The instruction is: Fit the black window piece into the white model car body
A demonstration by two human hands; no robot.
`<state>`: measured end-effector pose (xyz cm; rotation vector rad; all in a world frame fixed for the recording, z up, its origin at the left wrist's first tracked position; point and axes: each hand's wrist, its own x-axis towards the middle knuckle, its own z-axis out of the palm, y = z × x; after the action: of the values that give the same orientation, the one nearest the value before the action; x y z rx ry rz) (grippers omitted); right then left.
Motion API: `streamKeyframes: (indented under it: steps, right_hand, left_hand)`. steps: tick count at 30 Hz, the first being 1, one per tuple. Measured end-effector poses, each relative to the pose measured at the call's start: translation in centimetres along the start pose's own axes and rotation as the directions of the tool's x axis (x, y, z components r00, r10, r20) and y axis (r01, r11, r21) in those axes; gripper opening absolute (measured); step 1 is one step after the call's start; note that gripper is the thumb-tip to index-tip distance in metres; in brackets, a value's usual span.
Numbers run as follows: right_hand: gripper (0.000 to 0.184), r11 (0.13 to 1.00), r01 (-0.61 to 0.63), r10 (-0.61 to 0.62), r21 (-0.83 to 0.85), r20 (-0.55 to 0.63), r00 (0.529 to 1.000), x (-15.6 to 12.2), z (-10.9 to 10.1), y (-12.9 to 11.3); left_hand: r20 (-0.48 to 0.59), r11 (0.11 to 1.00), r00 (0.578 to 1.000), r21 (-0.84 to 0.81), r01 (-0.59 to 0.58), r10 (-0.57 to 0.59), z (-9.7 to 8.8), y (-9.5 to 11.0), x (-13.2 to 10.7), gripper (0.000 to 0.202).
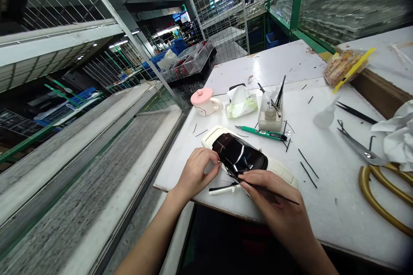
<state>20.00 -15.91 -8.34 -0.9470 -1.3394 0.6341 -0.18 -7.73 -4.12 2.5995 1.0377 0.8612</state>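
A person's two bare hands work over a white model car (pixel 285 175) with a glossy black roof, in the lower centre of the frame, at the near edge of a white table (pixel 342 227). Its near-side door (pixel 222 190) stands out from the body.

The left hand (pixel 195 172), left of centre, has thumb and forefinger drawn close together at the car's near side; whether they grip anything cannot be told. The right hand (pixel 274 193), lower centre-right, has thumb and fingers clamped on a slim dark tool (pixel 284 197) angled towards the same side of the car.

Just above the car lies a green craft knife (pixel 263 132). Behind, in the middle of the frame, stand a pink-lidded mug (pixel 202 109), a tissue pack (pixel 241 109) and a clear holder (pixel 270 125) of tools. Thin black strips (pixel 309 175) lie right of the car. Gold-handled scissors (pixel 366 152) lie at the far right.
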Motion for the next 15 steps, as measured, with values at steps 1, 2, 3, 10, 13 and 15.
streamKeyframes:
  steps: [1,2,3,10,13,15]
  right_hand:
    - [0.011,1.000,-0.004,0.004,0.002,-0.004,1.000,-0.03,-0.02,0.00]
    - [0.012,1.000,-0.008,0.008,0.003,-0.007,1.000,-0.06,-0.06,0.01]
    - [0.012,1.000,-0.011,0.011,0.005,-0.009,1.000,-0.09,-0.09,0.01]
    - [0.015,0.999,-0.029,0.029,0.015,-0.022,0.999,-0.17,-0.05,0.01]
    - [0.013,0.999,-0.042,0.043,0.023,-0.052,0.998,-0.19,-0.13,-0.39]
    - [0.010,0.996,-0.057,0.066,0.066,-0.136,0.989,-0.35,-0.88,-0.64]
  left_hand:
    - [0.000,0.999,0.999,0.027,-0.033,0.033,0.11,-0.11,0.01,0.011]
    - [-0.004,0.997,0.998,0.050,-0.061,0.061,0.24,-0.18,0.01,0.012]
    - [-0.010,0.994,0.996,0.069,-0.085,0.086,0.39,-0.23,0.00,0.012]
    - [-0.031,0.970,0.973,0.094,-0.225,0.229,1.00,-0.61,0.06,0.014]
    - [-0.038,0.966,0.967,0.057,-0.251,0.254,0.97,-0.75,0.15,0.016]
    - [-0.045,0.966,0.965,0.018,-0.258,0.259,0.78,-0.68,0.35,0.016]
